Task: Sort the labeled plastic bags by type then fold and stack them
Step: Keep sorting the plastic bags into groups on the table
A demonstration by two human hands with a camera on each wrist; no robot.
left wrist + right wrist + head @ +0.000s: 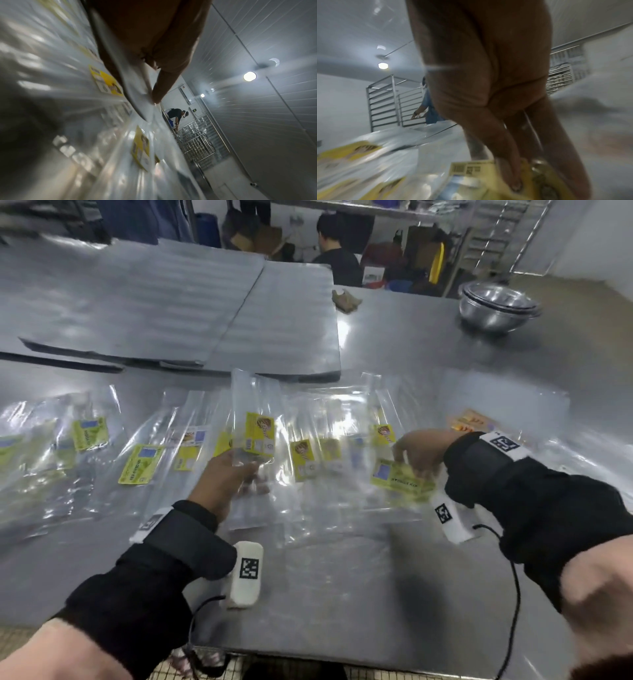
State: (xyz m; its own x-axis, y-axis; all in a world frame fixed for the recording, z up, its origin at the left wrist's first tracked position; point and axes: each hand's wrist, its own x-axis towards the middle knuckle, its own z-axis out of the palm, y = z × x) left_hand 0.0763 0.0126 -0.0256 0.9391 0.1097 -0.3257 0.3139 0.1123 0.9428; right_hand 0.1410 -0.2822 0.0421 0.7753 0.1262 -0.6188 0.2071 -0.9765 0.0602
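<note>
Left hand point(224, 479) holds a clear bag point(255, 419) lifted off the surface point(342, 594), fingers under it and thumb on top; its yellow label point(261, 434) sits just beyond the fingertips. In the left wrist view the thumb presses the plastic sheet point(137, 86) against the fingers, a pinch.

Right hand point(419, 451) reaches down onto a bag with a yellow-green label point(399, 479), which lies just below and left of the fingers. In the right wrist view the fingertips point(513, 180) rest on this label point(488, 174), thumb and fingers close around its edge; it reads as a pinch, though blur makes the grip hard to confirm.

Between the two hands, more clear bags point(329, 422) overlap flat on the surface, yellow labels showing. Left of the left hand, a loose row of bags with green labels point(90, 433) spreads outward. Beyond the right hand, a bag with an orange label point(469, 421) lies partly hidden by the wrist.

Beyond the bags, flat grey trays point(171, 309) lie side by side. Far beyond the right hand, nested steel bowls point(496, 306). A second person point(337, 251) sits past the far edge of the surface.

Both wrists wear black sleeves and white tagged bands.
</note>
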